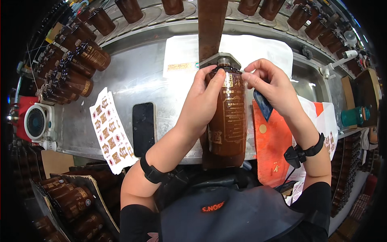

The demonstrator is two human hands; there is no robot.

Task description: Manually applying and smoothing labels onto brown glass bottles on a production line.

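Observation:
A large brown glass bottle [229, 117] with gold print lies in front of me, its neck pointing away. My left hand [206, 94] is wrapped round its left shoulder, the thumb pressed on the front near the neck. At the right shoulder, my right hand [268, 82] has thumb and forefinger pinched together close to the glass. Whether a bit of film is between those fingertips is too small to tell. A dark blue pointed flat piece [263, 107], like a scraper, is tucked in the right palm and sticks out below it. Behind the bottle's neck sits a grey angular block [234, 58].
A brown board [211, 28] runs away from the bottle. Left lie a phone [144, 127] and printed decal sheets [113, 133]; a small fan [35, 121] stands farther left. An orange bag [270, 149] lies right. Brown bottles [94, 56] crowd the left; others stand along the back.

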